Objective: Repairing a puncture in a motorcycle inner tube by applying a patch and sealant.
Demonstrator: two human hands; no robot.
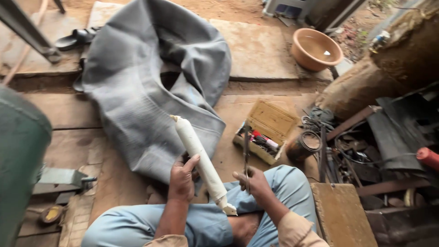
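Left hand gripping white tube, right hand beside

Bare left hand and right hand, no rings or gloves on the fingers. Behind the wrists, tan rolled-up shirt sleeves. Below the fingers, pale blue trousers, creased at the knees.

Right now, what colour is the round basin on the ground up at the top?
The basin is a pale terracotta orange, seen in the head view.
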